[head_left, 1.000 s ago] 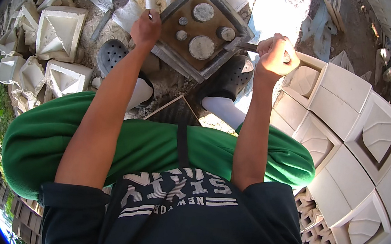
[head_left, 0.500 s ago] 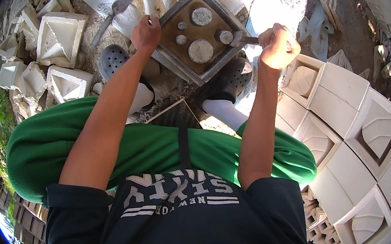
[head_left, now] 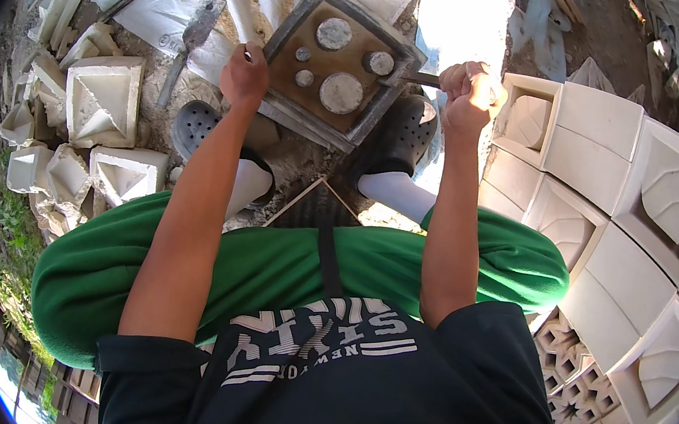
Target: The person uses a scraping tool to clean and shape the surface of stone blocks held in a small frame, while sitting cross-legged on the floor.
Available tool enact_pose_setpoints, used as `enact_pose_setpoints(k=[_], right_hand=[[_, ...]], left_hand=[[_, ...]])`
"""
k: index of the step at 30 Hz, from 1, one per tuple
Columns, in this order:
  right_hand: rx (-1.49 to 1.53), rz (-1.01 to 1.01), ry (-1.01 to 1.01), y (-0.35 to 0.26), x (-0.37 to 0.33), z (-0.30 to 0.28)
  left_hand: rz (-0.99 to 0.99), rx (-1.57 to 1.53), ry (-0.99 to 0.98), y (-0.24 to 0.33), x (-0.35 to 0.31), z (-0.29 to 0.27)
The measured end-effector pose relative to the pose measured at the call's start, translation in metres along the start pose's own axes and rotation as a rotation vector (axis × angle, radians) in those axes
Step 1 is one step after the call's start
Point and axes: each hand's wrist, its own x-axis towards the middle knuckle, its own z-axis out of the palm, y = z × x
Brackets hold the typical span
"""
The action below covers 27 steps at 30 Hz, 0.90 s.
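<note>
A square grey mould (head_left: 373, 18) stands on the ground between my feet, turned at a slant. Inside its rim lies a brown plate (head_left: 321, 63), from which several round grey studs of different sizes stick up. My right hand (head_left: 466, 97) is closed round the end of a flat bar handle (head_left: 421, 78) on the mould's right side. Beside the left edge of the mould, my left hand (head_left: 245, 77) makes a fist round a handle, most of which the fingers hide.
A trowel (head_left: 192, 40) lies on a white sheet (head_left: 146, 2) at the far left. Broken pale castings (head_left: 104, 103) are heaped on the left. Pale relief blocks (head_left: 595, 129) stand in rows at the right. Dark clogs (head_left: 405, 135) flank the mould.
My right hand sits slightly lower and nearer the mould, still gripping its handle. My left hand keeps its grip. The whole view has shifted a little.
</note>
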Motion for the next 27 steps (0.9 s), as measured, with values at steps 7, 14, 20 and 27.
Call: enact_pose_setpoints(k=[7, 14, 20, 27], right_hand=[[-0.184, -0.109, -0.187, -0.026, -0.026, 0.025], [-0.212, -0.198, -0.076, -0.053, -0.021, 0.023], [-0.185, -0.168, -0.095, -0.062, -0.017, 0.022], [0.171, 0.100, 0.208, -0.050, -0.023, -0.038]], left_hand=[[-0.007, -0.014, 0.000, -0.001, 0.001, 0.003], [0.006, 0.008, 0.014, -0.003, 0.001, 0.002], [-0.008, -0.003, 0.003, 0.000, -0.001, 0.002], [-0.005, -0.003, 0.006, -0.002, 0.001, -0.002]])
